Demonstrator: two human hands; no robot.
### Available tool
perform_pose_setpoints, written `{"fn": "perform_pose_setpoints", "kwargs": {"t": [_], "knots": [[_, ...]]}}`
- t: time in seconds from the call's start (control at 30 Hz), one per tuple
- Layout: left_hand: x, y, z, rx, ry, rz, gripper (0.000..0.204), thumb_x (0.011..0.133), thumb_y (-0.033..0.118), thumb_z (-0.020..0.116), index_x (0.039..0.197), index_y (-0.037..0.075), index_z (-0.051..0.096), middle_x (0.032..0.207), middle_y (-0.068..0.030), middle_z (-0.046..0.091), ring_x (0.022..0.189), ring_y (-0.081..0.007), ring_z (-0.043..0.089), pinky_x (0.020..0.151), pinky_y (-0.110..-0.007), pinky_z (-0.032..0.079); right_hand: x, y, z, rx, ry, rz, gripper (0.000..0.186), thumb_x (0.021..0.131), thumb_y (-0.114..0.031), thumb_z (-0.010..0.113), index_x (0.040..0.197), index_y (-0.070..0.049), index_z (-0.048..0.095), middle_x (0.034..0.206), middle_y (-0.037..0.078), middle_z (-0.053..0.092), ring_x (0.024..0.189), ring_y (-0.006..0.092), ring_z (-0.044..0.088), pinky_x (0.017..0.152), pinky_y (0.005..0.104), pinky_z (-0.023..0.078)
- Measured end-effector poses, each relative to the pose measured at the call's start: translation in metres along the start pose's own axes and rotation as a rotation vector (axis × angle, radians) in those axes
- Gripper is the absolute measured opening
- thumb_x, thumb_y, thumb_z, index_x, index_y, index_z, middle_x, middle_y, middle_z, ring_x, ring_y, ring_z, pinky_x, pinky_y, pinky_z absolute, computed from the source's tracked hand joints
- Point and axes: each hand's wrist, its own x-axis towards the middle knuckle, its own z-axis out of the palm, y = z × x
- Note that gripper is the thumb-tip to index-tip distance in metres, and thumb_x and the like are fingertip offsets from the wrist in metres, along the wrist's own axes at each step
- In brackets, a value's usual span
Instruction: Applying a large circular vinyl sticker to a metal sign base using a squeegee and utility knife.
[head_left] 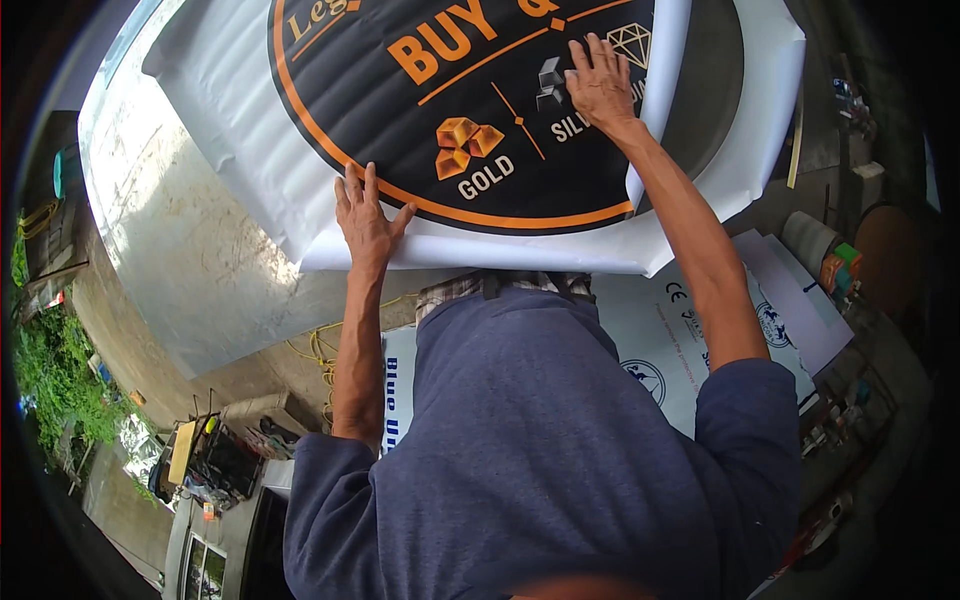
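Observation:
A large printed vinyl sheet [390,140] spreads before me, with a black oval edged in orange and pictures of gold bars, silver bars and a diamond. My left hand [369,222] rests flat at the oval's lower left edge, fingers spread. Further right, my right hand [602,85] presses on the black print between the silver bars and the diamond, fingers extended. Just beyond it the sheet curls up in a white roll [672,70]. Right of that curl shows a dark grey rounded surface [715,85] on white backing paper [775,110].
A grey metallic tabletop [200,290] extends to the left. Protective-film-covered boards [660,330] with blue print lie beneath me, and white sheets [800,290] lie at right. Yellow cord [322,355] trails near my left arm. A cluttered cart [215,455] stands at lower left.

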Motion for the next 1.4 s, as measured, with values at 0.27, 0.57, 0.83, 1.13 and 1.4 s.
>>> {"fn": "perform_pose_setpoints", "kwargs": {"t": [0.27, 0.57, 0.83, 1.13, 1.4], "knots": [[-0.069, 0.062, 0.023, 0.062, -0.117, -0.063, 0.090, 0.075, 0.035, 0.086, 0.153, 0.012, 0.046, 0.162, -0.0208, 0.036, 0.143, -0.0491, 0.037, 0.114, -0.054, 0.041, -0.076, 0.082, -0.048, -0.014, -0.060, -0.334, 0.044, 0.090, -0.013, 0.065, 0.133, -0.008, 0.061, 0.148, 0.014, 0.053, 0.142, 0.0316, 0.046, 0.126, 0.0462, 0.028], [-0.071, 0.139, 0.047, 0.064, -0.124, -0.116, 0.090, 0.076, 0.046, 0.085, 0.149, 0.007, 0.050, 0.160, -0.0295, 0.035, 0.141, -0.0567, 0.036, 0.113, -0.060, 0.039, -0.099, 0.124, -0.071, 0.161, 0.043, -0.341, 0.039, 0.094, -0.034, 0.064, 0.124, -0.011, 0.068, 0.153, 0.013, 0.050, 0.147, 0.0296, 0.040, 0.125, 0.0512, 0.026], [-0.075, 0.158, 0.062, 0.128, -0.194, -0.239, 0.121, 0.070, 0.056, 0.089, 0.162, 0.010, 0.026, 0.164, -0.0362, 0.018, 0.143, -0.0672, 0.023, 0.106, -0.074, 0.035, -0.113, 0.238, -0.099, 0.256, 0.346, 0.274, 0.036, 0.089, -0.015, 0.068, 0.122, -0.003, 0.068, 0.127, 0.018, 0.064, 0.117, 0.0391, 0.059, 0.103, 0.0491, 0.047], [-0.073, 0.154, 0.064, 0.154, -0.192, -0.239, 0.121, 0.071, 0.057, 0.088, 0.163, 0.012, 0.025, 0.164, -0.0361, 0.018, 0.145, -0.0665, 0.020, 0.109, -0.072, 0.034, -0.139, 0.408, -0.081, -0.049, 0.236, 0.713, 0.028, 0.089, -0.019, 0.061, 0.105, 0.002, 0.069, 0.112, 0.027, 0.065, 0.108, 0.0452, 0.062, 0.095, 0.0542, 0.051], [-0.078, 0.157, 0.068, 0.119, -0.118, -0.240, 0.124, 0.067, 0.061, 0.087, 0.162, 0.011, 0.025, 0.163, -0.0378, 0.018, 0.142, -0.0674, 0.025, 0.108, -0.072, 0.035, -0.158, 0.503, -0.019, -0.213, 0.171, 0.544, 0.030, 0.085, -0.027, 0.071, 0.101, -0.001, 0.068, 0.102, 0.028, 0.070, 0.100, 0.0514, 0.065, 0.090, 0.0568, 0.052]]}}
